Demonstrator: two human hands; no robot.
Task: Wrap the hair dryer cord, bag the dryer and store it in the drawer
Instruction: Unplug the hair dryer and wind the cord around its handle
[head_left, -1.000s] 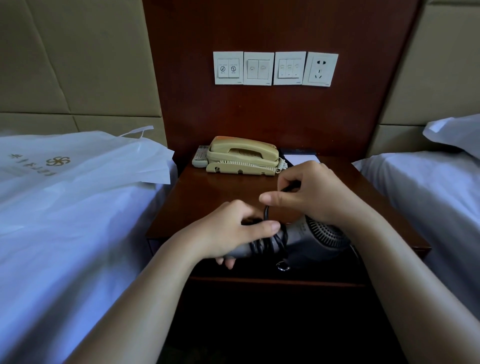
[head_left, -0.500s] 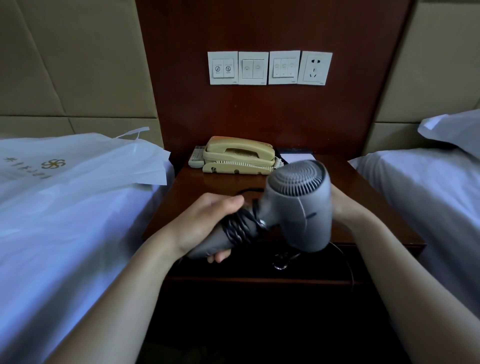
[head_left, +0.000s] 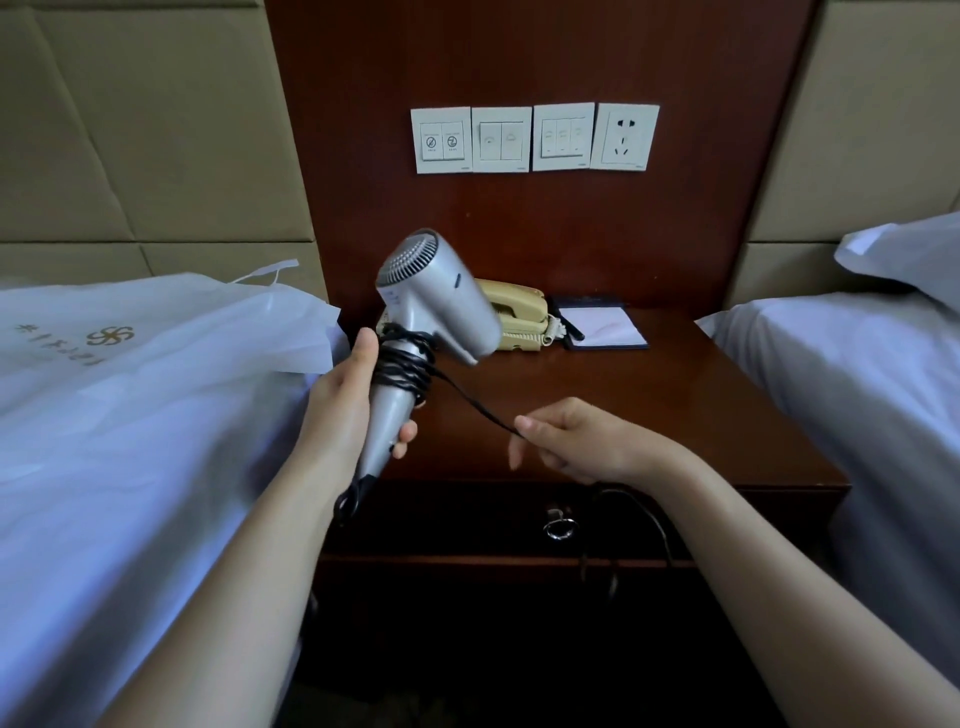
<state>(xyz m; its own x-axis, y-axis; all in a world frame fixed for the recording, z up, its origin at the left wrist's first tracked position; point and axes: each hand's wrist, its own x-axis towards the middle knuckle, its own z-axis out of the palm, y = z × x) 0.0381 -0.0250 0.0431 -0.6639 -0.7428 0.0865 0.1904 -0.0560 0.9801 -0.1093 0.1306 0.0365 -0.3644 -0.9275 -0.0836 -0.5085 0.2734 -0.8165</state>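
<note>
the left hand (head_left: 345, 410) holds the grey hair dryer (head_left: 426, 322) by its handle, above the left front corner of the bench (head_left: 675, 415). its fingers (head_left: 405, 441) are closed around the lower part of the handle and the thumb lies along the handle's side. the dryer stands almost upright, a little tilted, with its rear grille up and away from the person. the black cord (head_left: 405, 369) is wound in several turns around the upper part of the handle. from these turns one free length runs down and to the right, over the bench, to the right hand (head_left: 582, 441). the right hand pinches this cord between thumb and forefinger, and the other fingers are loosely curled. below the right wrist the rest of the cord hangs in front of the drawer (head_left: 519, 519), near its ring pull (head_left: 560, 527). the drawer is shut. at the back of the bench there is a beige telephone (head_left: 517, 317), partly behind the dryer, and just to its right a notepad (head_left: 602, 327). a white plastic bag (head_left: 156, 332) lies on the bed (head_left: 130, 493) to the left of the bench.
</note>
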